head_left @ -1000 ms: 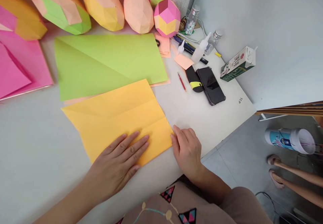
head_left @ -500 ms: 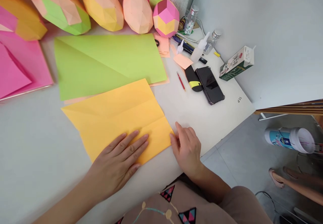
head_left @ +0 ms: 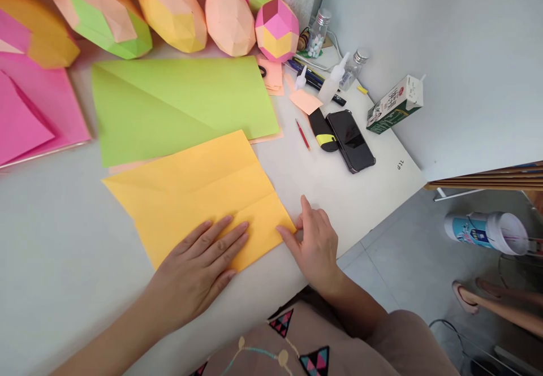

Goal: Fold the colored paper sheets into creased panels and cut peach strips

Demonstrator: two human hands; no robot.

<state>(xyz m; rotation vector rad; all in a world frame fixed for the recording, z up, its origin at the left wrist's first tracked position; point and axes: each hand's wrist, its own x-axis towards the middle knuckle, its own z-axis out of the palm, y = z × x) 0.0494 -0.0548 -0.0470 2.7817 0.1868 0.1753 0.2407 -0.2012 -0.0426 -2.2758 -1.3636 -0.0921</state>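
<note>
The orange sheet (head_left: 199,189) lies flat on the white table (head_left: 63,251), near the front edge, w/ its creases showing and its right corner pointing at the right hand (head_left: 318,246). The sheet itself hasn't shifted vs. a second ago.

The right hand has changed. Before, its fingertips butted against the corner from the side. Now the thumb reaches left along the near edge and the forefinger sits up by the far edge, so the corner lies between them. The fingers are loosely spread, not clamped (whether the thumb tip has got under the paper, I cannot tell).

The left hand (head_left: 197,271) is as it was: palm down, fingers straight and a little fanned, pressing the near part of the sheet to the table and gripping nothing.

My reading: the sheet is pinned and its corner bracketed, but no edge is raised yet, so the fold in hand isn't begun.

Farther out:
- A green sheet (head_left: 182,102) lies just behind, partly under the orange one.
- Pink sheets (head_left: 34,110) are at far left.
- Faceted paper shapes (head_left: 229,20) stand in a row at the back.
- To the right, well apart from the hands, are a red pencil (head_left: 302,134), a phone (head_left: 351,140) and a carton (head_left: 394,104).
- Another person's foot (head_left: 464,299) shows on the floor at right.
</note>
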